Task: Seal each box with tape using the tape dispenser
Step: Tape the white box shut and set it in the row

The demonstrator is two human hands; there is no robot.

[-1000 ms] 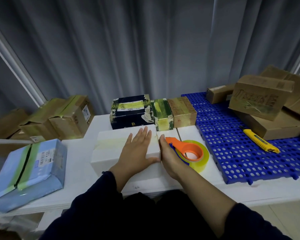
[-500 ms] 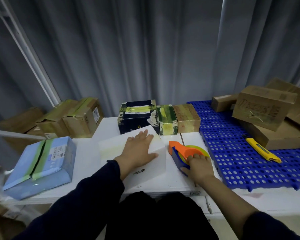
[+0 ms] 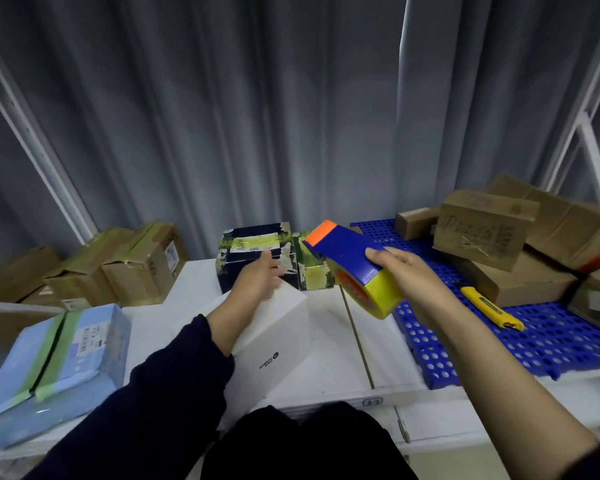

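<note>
A white box lies turned at an angle on the white table, one corner toward me. My left hand rests on its far top edge, fingers curled over it. My right hand holds the tape dispenser up in the air to the right of the box. The dispenser has a blue body, an orange tip and a yellow tape roll. Behind the white box stand a dark blue taped box and a green-taped box.
A light blue taped box lies at the left. Brown cartons are stacked at the back left. A blue perforated mat at the right carries brown cartons and a yellow utility knife.
My right hand has lifted the tape dispenser off the table into the air. My left hand has turned the white box further and slid to its far edge.
</note>
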